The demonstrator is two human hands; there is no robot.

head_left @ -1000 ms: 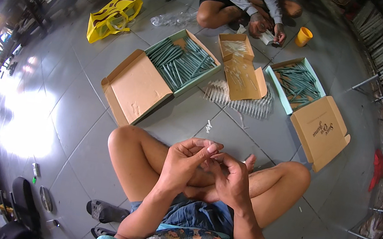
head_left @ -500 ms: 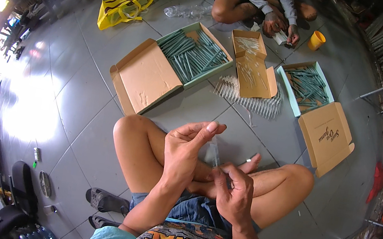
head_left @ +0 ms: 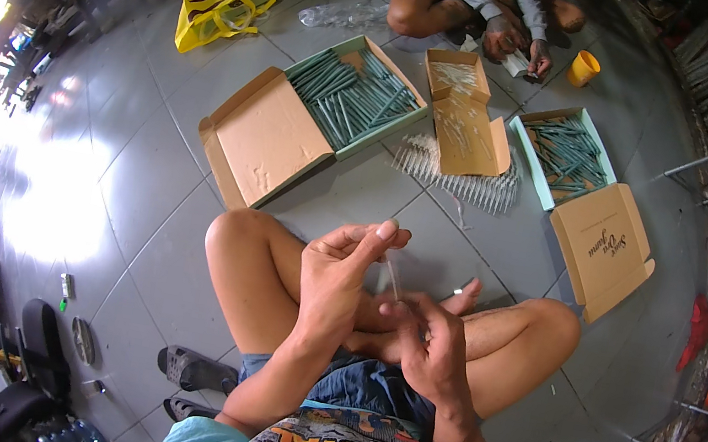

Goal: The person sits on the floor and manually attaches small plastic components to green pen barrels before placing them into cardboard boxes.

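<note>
Above my crossed legs, my left hand (head_left: 342,265) pinches the upper end of a thin, clear plastic strip or sleeve (head_left: 392,277). Its lower end meets the fingers of my right hand (head_left: 434,349), which are closed and slightly blurred. Ahead of my knees lies an open light-green box (head_left: 375,146) full of dark green sticks. A narrow brown carton (head_left: 465,160) holds small clear pieces, and a row of slim clear pieces (head_left: 495,193) sticks out beneath it. Farther right, a smaller light-green box (head_left: 536,168) holds similar green sticks, its brown lid (head_left: 609,280) folded open toward me.
Across the boxes a person (head_left: 472,4) sits on the tiled floor, hands on a small white item. An orange-yellow cup (head_left: 584,70) stands beside them. A yellow bag (head_left: 225,11) and crumpled clear plastic (head_left: 340,15) lie at the far left. Dark sandals (head_left: 198,372) rest by my left side.
The clear piece looked wider before and now shows as a narrow line. My right hand has shifted slightly up and left; my left hand keeps its pinch.
</note>
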